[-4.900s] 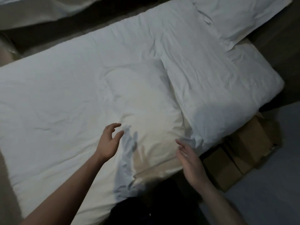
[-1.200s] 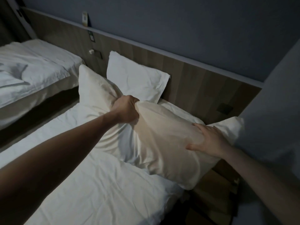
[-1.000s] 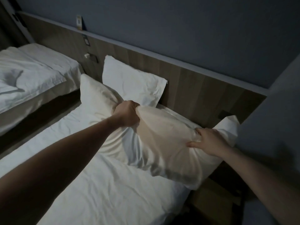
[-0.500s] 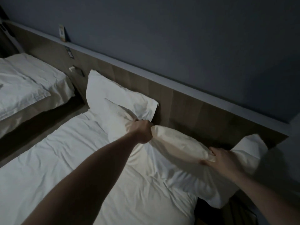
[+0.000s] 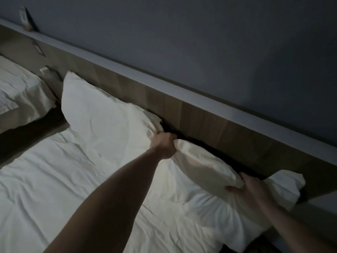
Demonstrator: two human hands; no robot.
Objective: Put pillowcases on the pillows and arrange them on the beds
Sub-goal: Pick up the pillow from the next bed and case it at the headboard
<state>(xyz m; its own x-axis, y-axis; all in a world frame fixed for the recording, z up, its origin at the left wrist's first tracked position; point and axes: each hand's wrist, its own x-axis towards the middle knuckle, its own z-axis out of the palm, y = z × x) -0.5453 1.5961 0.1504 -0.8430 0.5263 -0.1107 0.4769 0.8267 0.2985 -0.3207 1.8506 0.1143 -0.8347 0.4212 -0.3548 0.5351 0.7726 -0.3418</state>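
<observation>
Pillow (image 5: 206,167) in its cream case lies along the head of the near bed (image 5: 54,189), and you have it by both ends: your left hand (image 5: 164,146) is closed in a fist on a bunched fold of the case, and your right hand (image 5: 249,189) is clamped on the other end, thumb on the near face and fingers (image 5: 243,177) wrapped over the top edge. Beyond your knuckles runs the wooden headboard panel (image 5: 209,123); a dark gap still shows between it and the pillow. Just past your left fist, a second pillow (image 5: 102,115) leans upright against that panel, and the one you hold seems to touch or overlap its lower corner.

You look to be on the arranging step, with this pillow cased and being seated. The next move probably calls for pushing both ends away from you until the gap closes, then letting go and patting the case flat.

Everything under your fingers is soft: the case is thin, smooth cloth, puckered into tight creases at each grip, over plump filling that bulges between your hands. Loose case fabric flares out beyond your right fingers. Below your wrists the white bedding is rumpled in shallow wrinkles. The panel is hard, flat wood grain capped by a pale ledge (image 5: 218,105)
</observation>
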